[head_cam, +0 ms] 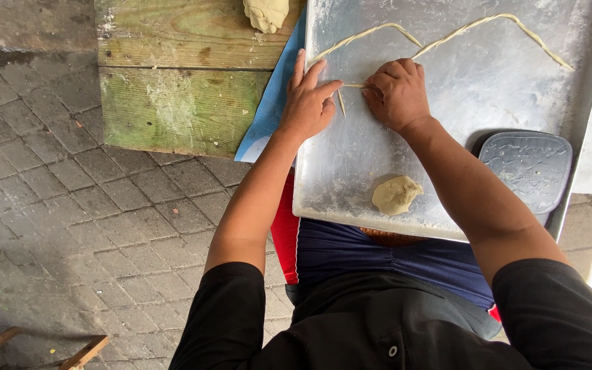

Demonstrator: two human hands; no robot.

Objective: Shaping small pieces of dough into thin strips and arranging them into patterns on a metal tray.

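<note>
My left hand (307,103) rests flat on the left edge of a floured metal tray (501,89), fingers spread, fingertips touching a thin strand of dough (342,103). Beside it my right hand (397,92) is curled, pinching the other end of that thin strand against the tray. Two long twisted dough ropes (368,33) (495,24) lie in peaks across the far part of the tray. A small flattened dough lump (396,194) sits near the tray's near edge, close to my lap.
A weathered green wooden table (179,103) stands left of the tray, with a larger dough piece (266,14) on its far edge. A blue sheet (268,109) lies under the tray. A dark sandal sole (525,164) shows at right. Grey brick paving (70,205) surrounds.
</note>
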